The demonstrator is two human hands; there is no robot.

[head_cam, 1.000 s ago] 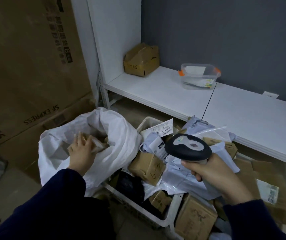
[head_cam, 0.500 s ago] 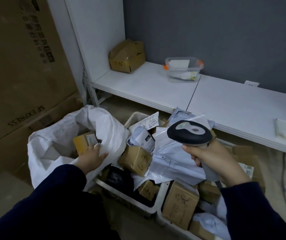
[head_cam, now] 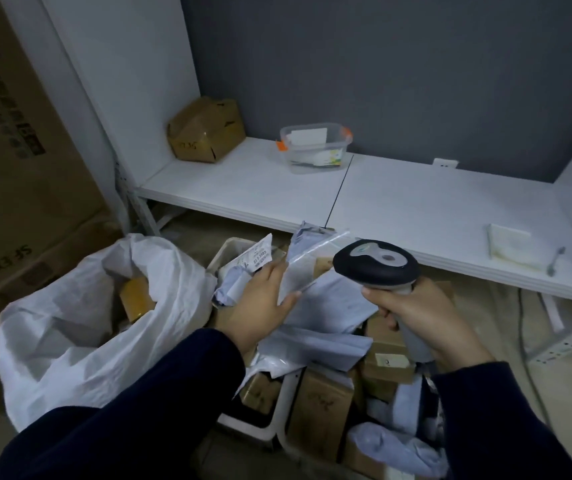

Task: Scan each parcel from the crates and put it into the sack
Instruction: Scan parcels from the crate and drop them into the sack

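My right grip [head_cam: 416, 317] is curled tight round the handle of the scanner [head_cam: 376, 263]. The scanner's head points out over the pile, so it is ready to read a label. My left grip [head_cam: 260, 299] is spread wide and holds nothing. It is at the clear plastic parcel [head_cam: 298, 268] on top of the pile, and I cannot tell if it touches it. I think I go for that one because it lies on top and is easy to lift.

The parcels are heaped higher than the rim of the white crate [head_cam: 277, 410]. The sack [head_cam: 69, 323] stands just beside the crate on my left. Its mouth is open and a brown box [head_cam: 135, 292] is inside. The short way over to it is free. The edge of the white shelf [head_cam: 243, 188] is close behind the pile, so I should lift up and to the left, not back.
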